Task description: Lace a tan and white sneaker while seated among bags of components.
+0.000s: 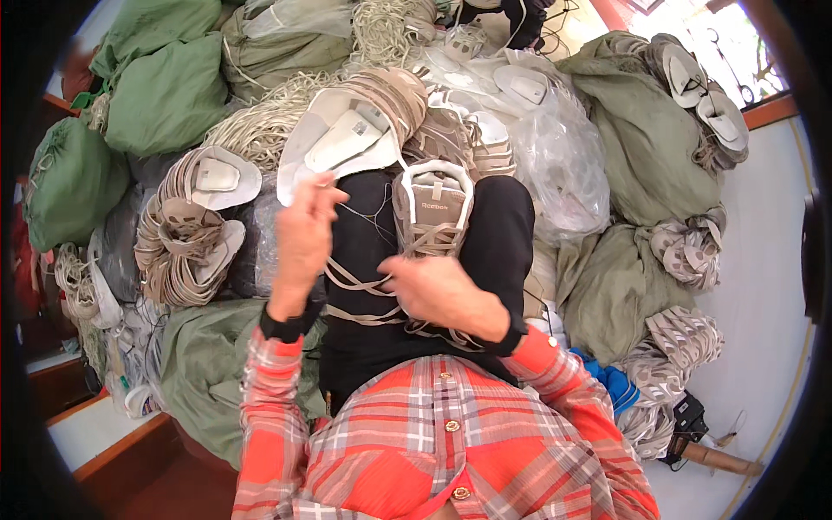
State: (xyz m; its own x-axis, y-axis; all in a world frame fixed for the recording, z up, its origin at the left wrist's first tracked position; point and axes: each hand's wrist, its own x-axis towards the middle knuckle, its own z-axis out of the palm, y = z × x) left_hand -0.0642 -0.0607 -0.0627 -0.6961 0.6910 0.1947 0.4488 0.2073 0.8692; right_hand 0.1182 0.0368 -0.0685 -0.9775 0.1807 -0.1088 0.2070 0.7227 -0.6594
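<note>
A taupe shoe upper [433, 208] with a white-edged collar rests between my black-trousered thighs, its heel end pointing away from me. Loose beige shoelaces [360, 314] loop out from its left side across my thigh. Bent over the lacing, my right hand [446, 299] has its fingers closed on a shoelace and hides part of the upper. My left hand [303, 230] is raised left of the upper, fingers curled together and slightly blurred. What its fingertips hold, if anything, cannot be made out. Just beyond it lies a stack of shoe uppers [381, 104] with pale linings.
Bundles of uppers [186, 251] lie at my left, with others [685, 347] at the right. Heaps of beige laces [260, 117] spread at the far left. Green cloth sacks [169, 95] and a clear plastic bag [563, 165] surround me. A wooden-handled tool [719, 458] sits lower right.
</note>
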